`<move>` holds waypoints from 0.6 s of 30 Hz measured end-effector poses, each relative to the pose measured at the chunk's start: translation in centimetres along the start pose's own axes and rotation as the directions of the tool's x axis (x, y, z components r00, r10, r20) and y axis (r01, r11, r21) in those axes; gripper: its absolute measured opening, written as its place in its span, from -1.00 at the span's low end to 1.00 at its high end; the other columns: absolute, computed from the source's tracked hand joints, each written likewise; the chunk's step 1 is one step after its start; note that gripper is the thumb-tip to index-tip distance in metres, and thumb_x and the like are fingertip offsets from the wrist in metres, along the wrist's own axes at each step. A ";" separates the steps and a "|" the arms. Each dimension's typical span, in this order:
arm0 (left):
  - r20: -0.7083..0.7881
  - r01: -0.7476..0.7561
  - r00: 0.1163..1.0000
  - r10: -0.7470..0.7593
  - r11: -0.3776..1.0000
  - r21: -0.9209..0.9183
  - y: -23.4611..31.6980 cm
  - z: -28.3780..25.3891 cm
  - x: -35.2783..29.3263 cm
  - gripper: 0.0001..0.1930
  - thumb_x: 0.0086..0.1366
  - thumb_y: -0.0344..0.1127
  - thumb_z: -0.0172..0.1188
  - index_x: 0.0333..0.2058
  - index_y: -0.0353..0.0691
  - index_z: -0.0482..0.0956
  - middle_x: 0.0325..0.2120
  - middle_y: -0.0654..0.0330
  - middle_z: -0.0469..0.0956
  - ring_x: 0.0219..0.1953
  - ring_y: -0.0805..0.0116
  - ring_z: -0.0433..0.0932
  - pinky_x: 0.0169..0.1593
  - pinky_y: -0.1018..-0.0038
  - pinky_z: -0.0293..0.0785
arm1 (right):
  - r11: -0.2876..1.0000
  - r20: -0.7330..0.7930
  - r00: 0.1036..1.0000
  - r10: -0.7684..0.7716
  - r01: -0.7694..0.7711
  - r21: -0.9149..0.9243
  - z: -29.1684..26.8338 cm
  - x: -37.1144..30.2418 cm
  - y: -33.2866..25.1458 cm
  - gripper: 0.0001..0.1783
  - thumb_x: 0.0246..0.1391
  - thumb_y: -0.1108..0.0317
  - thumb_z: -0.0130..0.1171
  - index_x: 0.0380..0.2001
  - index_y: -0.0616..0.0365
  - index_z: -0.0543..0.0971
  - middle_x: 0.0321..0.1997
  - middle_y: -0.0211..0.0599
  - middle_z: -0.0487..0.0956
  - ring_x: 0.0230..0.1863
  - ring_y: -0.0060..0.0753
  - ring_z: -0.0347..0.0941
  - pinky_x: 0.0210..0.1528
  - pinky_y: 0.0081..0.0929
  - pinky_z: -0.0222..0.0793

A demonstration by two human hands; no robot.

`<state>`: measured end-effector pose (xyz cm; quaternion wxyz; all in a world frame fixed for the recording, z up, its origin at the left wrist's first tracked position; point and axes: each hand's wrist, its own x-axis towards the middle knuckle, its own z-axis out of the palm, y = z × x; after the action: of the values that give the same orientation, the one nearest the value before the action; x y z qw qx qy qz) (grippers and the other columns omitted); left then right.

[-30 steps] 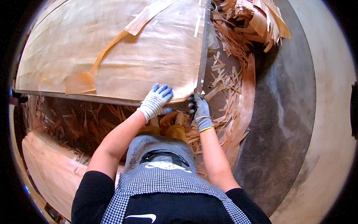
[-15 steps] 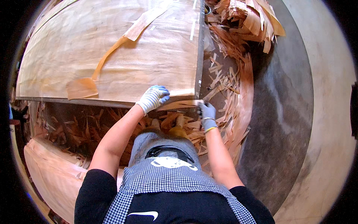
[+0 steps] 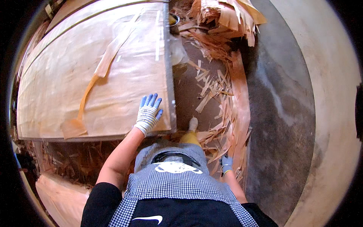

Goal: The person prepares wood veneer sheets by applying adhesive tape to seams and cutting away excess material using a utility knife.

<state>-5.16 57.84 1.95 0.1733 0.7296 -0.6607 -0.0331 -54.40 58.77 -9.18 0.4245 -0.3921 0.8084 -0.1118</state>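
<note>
My left hand [image 3: 148,115], in a striped glove with blue fingertips, lies flat with fingers spread on a large pale wood veneer sheet [image 3: 124,102]. It rests by the sheet's near right corner. My right hand [image 3: 226,164], in a grey-blue glove, hangs low at my right side, beside the veneer scraps on the floor. Its fingers look curled around something small and dark that I cannot make out. Across the sheet lies a long, narrow veneer strip [image 3: 109,62], with a loose orange-brown piece [image 3: 73,128] at its near end.
Torn veneer strips [image 3: 217,90] litter the floor right of the stack. A long veneer band [image 3: 240,102] runs along them. A heap of veneer offcuts [image 3: 223,17] stands at the far right. More pale sheets [image 3: 60,196] lie at the lower left, behind me.
My left hand has shifted from the sheet's near edge to flat on top. My right hand has dropped from the corner to my side, and the strip at the edge is gone.
</note>
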 end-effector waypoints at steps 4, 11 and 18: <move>-0.108 0.058 0.993 -0.053 0.997 0.043 1.1 2.1 7.1 -0.51 0.04 -0.24 0.07 0.00 -0.22 0.31 0.06 0.01 0.25 0.13 0.03 0.16 0.20 0.14 -0.03 | 0.942 0.044 0.958 -0.283 0.287 -0.177 -0.4 4.7 -1.1 -0.81 -0.06 0.34 0.06 -0.56 0.27 0.53 -0.69 -0.22 0.51 -0.76 -0.39 0.40 -0.74 -0.48 0.28; 0.024 -0.088 0.996 0.087 0.996 0.018 6.0 7.2 15.8 -0.59 0.00 -0.29 0.11 -0.11 -0.17 0.41 -0.05 0.10 0.37 0.08 0.08 0.24 0.17 0.17 0.06 | 0.991 0.200 0.975 -0.092 0.109 -0.075 -7.9 15.1 -7.7 -0.82 -0.07 0.38 0.03 -0.47 0.32 0.50 -0.66 -0.19 0.49 -0.62 -0.33 0.48 -0.63 -0.39 0.36; 0.218 0.514 0.857 -0.468 0.737 -0.439 7.2 11.3 20.0 -0.67 0.11 -0.22 0.05 -0.14 -0.19 0.46 -0.11 0.04 0.43 0.02 0.10 0.33 0.14 0.30 0.14 | 0.993 0.187 0.979 -0.077 0.093 -0.078 -12.0 24.2 -19.5 -0.82 0.02 0.30 0.03 -0.36 0.16 0.50 -0.62 -0.28 0.51 -0.76 -0.48 0.36 -0.79 -0.52 0.17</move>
<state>-12.64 35.48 -2.95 0.3035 0.8086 -0.4224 -0.2750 -61.22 26.30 -6.22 0.4746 -0.4527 0.7526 -0.0582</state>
